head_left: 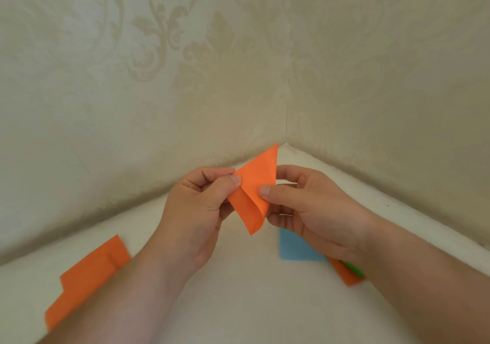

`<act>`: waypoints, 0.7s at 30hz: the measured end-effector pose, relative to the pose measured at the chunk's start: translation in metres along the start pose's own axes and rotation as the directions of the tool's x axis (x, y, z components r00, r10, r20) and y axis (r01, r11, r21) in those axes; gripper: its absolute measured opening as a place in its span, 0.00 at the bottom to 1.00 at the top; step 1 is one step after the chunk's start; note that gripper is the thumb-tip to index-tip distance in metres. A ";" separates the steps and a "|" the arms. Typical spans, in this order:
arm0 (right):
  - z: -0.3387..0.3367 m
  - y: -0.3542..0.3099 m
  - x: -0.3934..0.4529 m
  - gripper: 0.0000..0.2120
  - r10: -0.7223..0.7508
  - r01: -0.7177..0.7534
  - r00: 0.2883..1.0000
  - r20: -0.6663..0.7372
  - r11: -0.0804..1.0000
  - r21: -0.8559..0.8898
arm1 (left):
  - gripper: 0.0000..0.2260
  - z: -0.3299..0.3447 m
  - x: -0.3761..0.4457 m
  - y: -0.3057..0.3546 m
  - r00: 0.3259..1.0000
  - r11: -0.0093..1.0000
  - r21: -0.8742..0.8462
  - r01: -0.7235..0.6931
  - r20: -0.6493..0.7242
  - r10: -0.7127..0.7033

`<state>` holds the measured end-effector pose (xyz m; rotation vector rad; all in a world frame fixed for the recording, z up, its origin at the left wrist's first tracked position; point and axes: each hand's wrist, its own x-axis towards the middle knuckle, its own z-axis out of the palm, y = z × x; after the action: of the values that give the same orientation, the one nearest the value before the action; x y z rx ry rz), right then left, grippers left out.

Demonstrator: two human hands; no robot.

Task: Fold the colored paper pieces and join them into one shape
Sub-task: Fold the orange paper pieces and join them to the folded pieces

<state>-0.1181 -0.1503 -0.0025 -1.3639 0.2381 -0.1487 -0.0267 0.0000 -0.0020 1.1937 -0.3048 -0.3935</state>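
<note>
The left hand and right hand each pinched the orange paper above the white surface, apparently to steady a fold. Other orange pieces lay left of it; a blue sheet lay just below it.

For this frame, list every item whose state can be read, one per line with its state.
Orange folded paper piece: held in the air, partly folded, pinched from both sides.
Left hand: pinches its left edge.
Right hand: pinches its right edge.
Orange folded paper strips: lying flat on the white surface.
Blue paper sheet: flat, partly hidden.
Orange and green papers: mostly hidden.
</note>
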 end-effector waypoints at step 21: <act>0.003 0.007 0.001 0.05 -0.156 0.137 0.986 -0.060 0.960 -0.245 | 0.06 0.000 0.002 0.001 0.996 0.998 -0.060 -0.035 -0.084 0.030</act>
<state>-0.1164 -0.1458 -0.0089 -1.6196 0.2260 -0.3054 -0.0252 -0.0002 -0.0006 1.1399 -0.2387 -0.3217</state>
